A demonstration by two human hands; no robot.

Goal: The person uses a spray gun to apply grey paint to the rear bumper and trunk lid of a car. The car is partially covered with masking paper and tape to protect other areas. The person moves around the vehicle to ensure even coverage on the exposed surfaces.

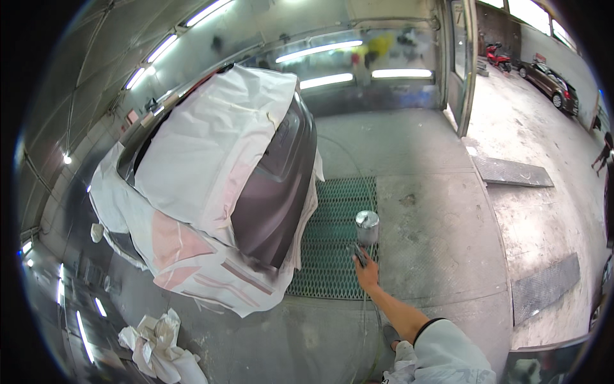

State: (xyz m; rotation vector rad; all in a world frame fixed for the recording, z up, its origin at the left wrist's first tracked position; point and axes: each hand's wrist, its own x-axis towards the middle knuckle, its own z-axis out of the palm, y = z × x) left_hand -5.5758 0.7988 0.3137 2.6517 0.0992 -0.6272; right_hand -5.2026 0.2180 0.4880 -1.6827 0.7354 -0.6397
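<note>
Spray gun (pixel 366 234) partly hidden by right hand (pixel 368 274)

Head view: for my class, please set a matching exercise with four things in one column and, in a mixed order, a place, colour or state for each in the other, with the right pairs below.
Things
1. Spray gun with a silvery cup
2. Crumpled sheeting
3. Mesh grate
4. Motorbike

Descriptions
A. Green, set in the floor beside the covered car
B. Red, near the upper right of the picture
C. Held in the right hand
D. Whitish, bunched up at the lower left

Right pairs: 1-C, 2-D, 3-A, 4-B
</note>
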